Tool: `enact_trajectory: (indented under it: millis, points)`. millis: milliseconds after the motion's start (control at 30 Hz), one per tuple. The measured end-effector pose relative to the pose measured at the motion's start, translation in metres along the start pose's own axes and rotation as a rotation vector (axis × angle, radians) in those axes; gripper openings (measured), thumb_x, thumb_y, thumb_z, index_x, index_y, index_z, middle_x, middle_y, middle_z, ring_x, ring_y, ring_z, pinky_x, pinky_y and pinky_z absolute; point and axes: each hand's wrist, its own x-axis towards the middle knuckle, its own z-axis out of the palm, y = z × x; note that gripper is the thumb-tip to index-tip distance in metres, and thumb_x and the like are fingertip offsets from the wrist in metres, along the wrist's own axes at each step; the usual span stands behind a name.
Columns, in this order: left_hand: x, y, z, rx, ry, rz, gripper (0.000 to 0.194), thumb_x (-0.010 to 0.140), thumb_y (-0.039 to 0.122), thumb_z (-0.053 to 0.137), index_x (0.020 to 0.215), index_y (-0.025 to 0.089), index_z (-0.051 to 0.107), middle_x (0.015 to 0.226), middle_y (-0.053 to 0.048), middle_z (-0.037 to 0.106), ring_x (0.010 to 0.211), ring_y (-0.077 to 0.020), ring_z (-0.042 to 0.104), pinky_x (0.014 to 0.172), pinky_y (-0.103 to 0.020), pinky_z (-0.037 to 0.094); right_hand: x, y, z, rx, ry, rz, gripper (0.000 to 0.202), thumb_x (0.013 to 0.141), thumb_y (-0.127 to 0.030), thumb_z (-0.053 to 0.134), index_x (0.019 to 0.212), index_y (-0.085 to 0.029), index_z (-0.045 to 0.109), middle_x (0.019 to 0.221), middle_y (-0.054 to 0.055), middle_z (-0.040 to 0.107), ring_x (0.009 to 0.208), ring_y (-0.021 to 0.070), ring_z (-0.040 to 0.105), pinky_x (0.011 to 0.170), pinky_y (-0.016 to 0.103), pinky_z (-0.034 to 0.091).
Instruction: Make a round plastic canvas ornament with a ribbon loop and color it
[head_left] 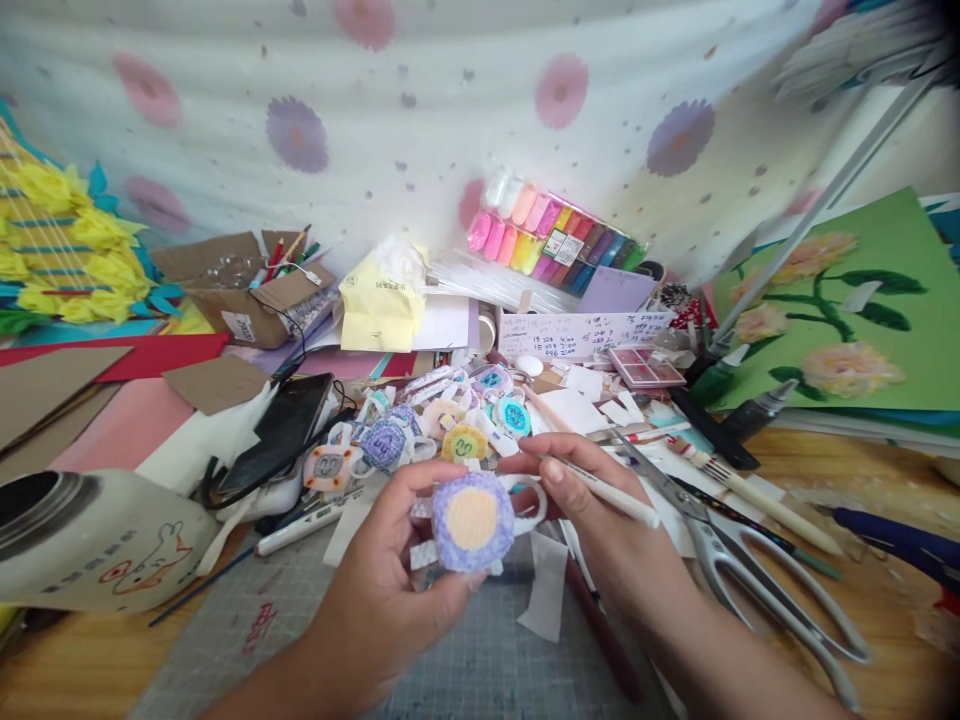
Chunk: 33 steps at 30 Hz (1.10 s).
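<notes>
My left hand (394, 565) pinches a small purple craft piece (444, 545) between thumb and fingers. It is roughly square with rounded corners, has a pale peach circle on its front and faces me. White paper tabs stick out at its left, and a white loop (534, 505) curves from its right side. My right hand (630, 555) is closed round a slim white pen (619, 497), its fingertips close to that loop; whether they touch it I cannot tell. Just beyond lie several similar pieces with small faces, among them a yellow one (463, 443) and a turquoise one (514, 415).
A grey cutting mat (300, 610) lies under my hands. Large scissors (739, 560) rest open at the right, near a blue-handled tool (892, 535). A whitish bottle (105, 545) lies on its side at the left, before a black phone (281, 435). Coloured clay packs (555, 235) stand behind.
</notes>
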Motion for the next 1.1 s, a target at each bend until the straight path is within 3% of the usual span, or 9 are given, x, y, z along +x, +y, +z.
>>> enact_trajectory:
  millis: [133,267,367,500,667,867,1000,1100]
  points:
    - [0.004,-0.012,-0.006,-0.006,-0.118,0.061,0.05,0.067,0.01,0.069,0.108,0.029,0.048,0.1,0.0,0.066,0.085,-0.0162,0.064,0.073,-0.024,0.051,0.003,0.008,0.005,0.226,0.017,0.079,0.016,0.073,-0.026,0.076,0.082,-0.022,0.062,0.07,-0.004,0.066,0.062,0.0095,0.062,0.053,0.018,0.05]
    - [0.006,-0.02,-0.008,-0.159,-0.307,0.043,0.067,0.069,0.009,0.071,0.121,0.034,0.037,0.111,-0.002,0.064,0.101,-0.0204,0.061,0.082,-0.03,0.051,0.008,0.006,0.002,0.245,0.043,0.07,0.017,0.069,-0.018,0.076,0.078,-0.021,0.062,0.062,-0.007,0.062,0.055,0.0068,0.058,0.05,0.015,0.047]
    - [0.007,-0.021,-0.007,-0.258,-0.39,0.033,0.074,0.069,0.012,0.072,0.127,0.034,0.03,0.114,-0.004,0.062,0.1,-0.0207,0.06,0.08,-0.031,0.05,0.012,0.002,-0.003,0.248,0.037,0.061,0.017,0.067,-0.018,0.076,0.077,-0.02,0.062,0.061,-0.006,0.062,0.054,0.0073,0.058,0.05,0.016,0.046]
    - [0.012,-0.019,-0.004,-0.195,-0.383,-0.033,0.069,0.072,0.013,0.068,0.127,0.03,0.03,0.112,-0.005,0.06,0.092,-0.0181,0.058,0.079,-0.033,0.048,0.015,-0.002,-0.007,0.216,0.008,0.018,0.017,0.066,-0.02,0.075,0.077,-0.02,0.061,0.06,-0.005,0.062,0.054,0.0097,0.06,0.052,0.02,0.047]
    - [0.015,-0.022,-0.003,0.056,-0.354,0.053,0.062,0.074,0.011,0.065,0.124,0.03,0.034,0.084,0.004,0.055,0.068,-0.0116,0.051,0.066,-0.028,0.044,0.017,-0.002,-0.009,0.169,0.021,-0.029,0.014,0.068,-0.022,0.073,0.077,-0.02,0.061,0.059,-0.005,0.061,0.055,0.0104,0.058,0.054,0.022,0.046]
    - [0.014,-0.024,-0.007,0.083,-0.506,0.068,0.017,0.078,0.025,0.064,0.093,0.023,0.055,0.067,0.006,0.052,0.061,-0.0108,0.047,0.056,-0.024,0.038,0.019,-0.003,-0.013,0.1,-0.007,-0.028,0.015,0.069,-0.023,0.07,0.08,-0.021,0.061,0.063,-0.002,0.065,0.052,0.0104,0.052,0.05,0.022,0.039]
    - [0.017,-0.024,-0.005,0.007,-0.423,0.004,0.017,0.081,0.032,0.06,0.093,0.023,0.054,0.076,0.004,0.058,0.06,-0.01,0.05,0.053,-0.023,0.041,0.016,-0.004,-0.01,0.026,-0.055,-0.023,0.016,0.067,-0.023,0.07,0.079,-0.02,0.059,0.064,-0.003,0.062,0.053,0.0105,0.052,0.052,0.023,0.04]
    - [0.018,-0.023,-0.001,0.004,-0.426,-0.047,0.02,0.084,0.038,0.056,0.094,0.021,0.054,0.071,0.004,0.058,0.057,-0.0106,0.052,0.053,-0.024,0.042,0.012,-0.002,-0.006,-0.057,-0.079,-0.038,0.016,0.069,-0.023,0.068,0.082,-0.022,0.057,0.068,-0.005,0.057,0.054,0.01,0.053,0.052,0.023,0.04]
